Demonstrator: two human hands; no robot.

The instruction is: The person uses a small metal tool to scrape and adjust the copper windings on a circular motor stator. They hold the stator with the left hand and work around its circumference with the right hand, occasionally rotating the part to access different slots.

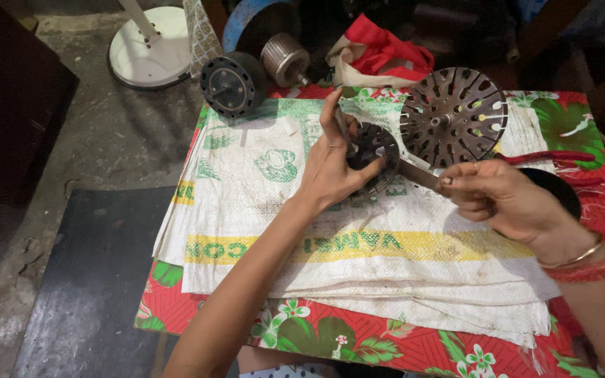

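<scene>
Left hand: I see my left hand [330, 168] spread over a small dark slotted motor core [374, 155], thumb under its near edge and fingers [331, 112] curled over the far-left side, clamped on it so the piece stands tilted off the sacks rather than lying flat.

Right hand: My right hand [502, 199] sits near right of the core, fingers pinched together on what looks like a thin wire or thread; the strand itself is too fine to make out.

Core's place: It sits mid-counter, just left of a larger round slotted rotor plate [454, 115], the two nearly touching.

Flat bar: A grey metal bar [418, 173] runs from under the core toward my right hand.

Work surface: White woven sacks [358, 259] are stacked over a red floral cloth [358, 346] on the counter, seemingly padding the parts and keeping them from sliding.

Tool: Red-handled pliers [551, 157] lie far right, close by my right hand.

Far edge: A black round motor housing [233, 84] and a steel cylinder [285, 59] are parked beyond the sacks, out of the working area; a red-and-white rag [379, 52] is bunched behind them.

Floor: A white round fan base [150, 49] stands far left on the concrete.
</scene>
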